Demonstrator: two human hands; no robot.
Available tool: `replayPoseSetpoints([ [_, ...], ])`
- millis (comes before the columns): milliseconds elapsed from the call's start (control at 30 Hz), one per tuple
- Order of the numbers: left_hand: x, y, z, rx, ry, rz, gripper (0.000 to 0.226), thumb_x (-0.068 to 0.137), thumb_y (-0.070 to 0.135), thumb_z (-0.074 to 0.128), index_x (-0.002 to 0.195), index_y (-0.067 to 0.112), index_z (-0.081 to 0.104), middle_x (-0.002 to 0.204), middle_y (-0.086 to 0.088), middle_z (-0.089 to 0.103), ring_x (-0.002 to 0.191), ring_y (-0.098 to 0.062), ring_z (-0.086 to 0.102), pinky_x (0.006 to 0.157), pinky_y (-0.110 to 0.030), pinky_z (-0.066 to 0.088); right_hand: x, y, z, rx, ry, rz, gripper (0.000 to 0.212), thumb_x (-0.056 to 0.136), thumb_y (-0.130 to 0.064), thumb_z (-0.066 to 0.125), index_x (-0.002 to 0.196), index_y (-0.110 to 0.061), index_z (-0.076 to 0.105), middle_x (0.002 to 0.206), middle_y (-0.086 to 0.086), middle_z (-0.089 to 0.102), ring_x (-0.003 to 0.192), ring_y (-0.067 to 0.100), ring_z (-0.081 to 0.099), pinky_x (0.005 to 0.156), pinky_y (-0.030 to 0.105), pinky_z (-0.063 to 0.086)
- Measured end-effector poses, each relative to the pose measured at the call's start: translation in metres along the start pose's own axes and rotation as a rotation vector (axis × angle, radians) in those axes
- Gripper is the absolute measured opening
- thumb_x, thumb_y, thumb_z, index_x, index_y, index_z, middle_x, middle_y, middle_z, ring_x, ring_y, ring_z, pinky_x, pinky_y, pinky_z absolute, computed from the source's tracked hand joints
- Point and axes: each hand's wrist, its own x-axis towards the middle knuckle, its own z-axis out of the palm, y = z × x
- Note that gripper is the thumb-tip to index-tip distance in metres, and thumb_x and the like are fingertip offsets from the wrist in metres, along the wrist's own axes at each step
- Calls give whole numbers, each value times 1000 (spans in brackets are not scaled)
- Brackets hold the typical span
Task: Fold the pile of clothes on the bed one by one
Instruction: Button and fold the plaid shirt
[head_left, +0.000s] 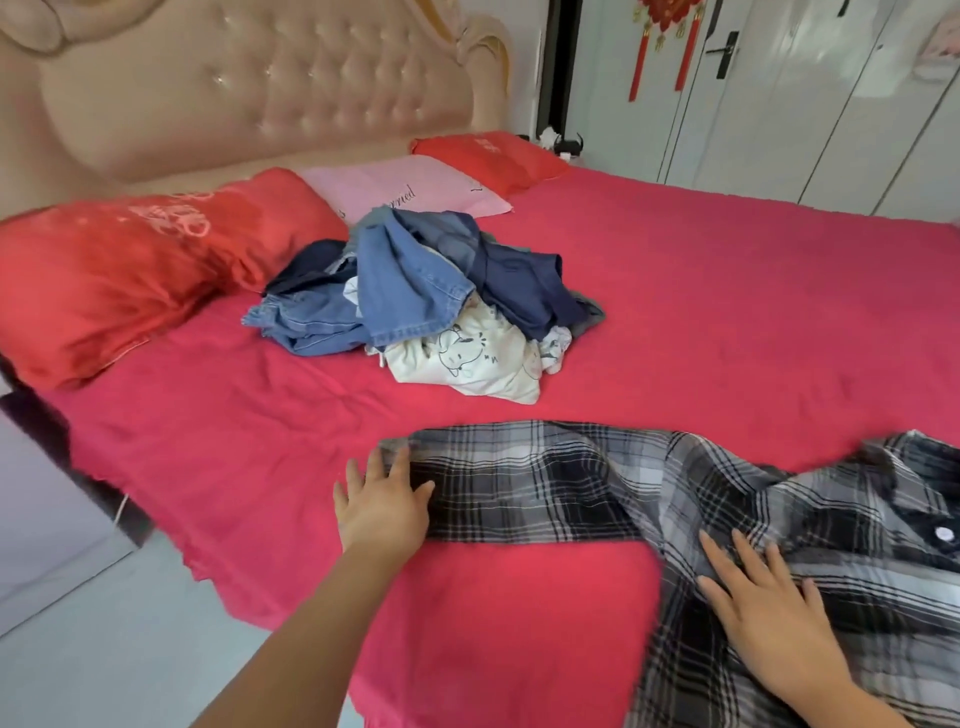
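A black, grey and white plaid shirt (737, 499) lies spread on the red bed sheet (727, 322) near the front edge, one sleeve stretched out to the left. My left hand (382, 501) rests flat on the cuff end of that sleeve, fingers straight. My right hand (763, 613) presses flat on the shirt's body near the button placket. Behind them a pile of clothes (426, 296) sits mid-bed: blue denim pieces, dark navy garments and a cream top with a cartoon print.
Two red pillows (130, 275) and a pink pillow (405, 189) lie against the tufted headboard (270, 93). The bed's left edge drops to a pale floor (104, 665). White wardrobe doors (810, 104) stand at the far right.
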Motion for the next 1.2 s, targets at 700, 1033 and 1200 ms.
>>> replayPoseSetpoints([
  [700, -63, 186, -23, -958, -193, 495, 72, 84, 6, 62, 146, 20, 29, 146, 0, 36, 132, -9, 36, 101, -11, 25, -7, 9, -39, 673, 191, -20, 65, 86, -62, 24, 140, -30, 38, 149, -4, 35, 140, 17, 27, 114, 36, 21],
  [1033, -194, 311, 22, -748, -489, 976, 89, 83, 7, 58, 150, 24, 2, 152, 0, 28, 132, -20, 39, 105, -29, 36, -48, 111, -129, 1703, 69, 198, 32, 71, -42, 65, 86, -13, 65, 80, 7, 67, 75, 22, 64, 71, 34, 52],
  [1200, -207, 305, 41, -490, -214, 1167, 85, 85, 42, 61, 148, 32, 6, 155, 12, 8, 142, -12, 7, 116, -30, 5, -77, 171, -120, 1795, 186, 424, 23, 93, -15, 47, 100, 0, 62, 76, 14, 71, 61, 24, 68, 60, 37, 57],
])
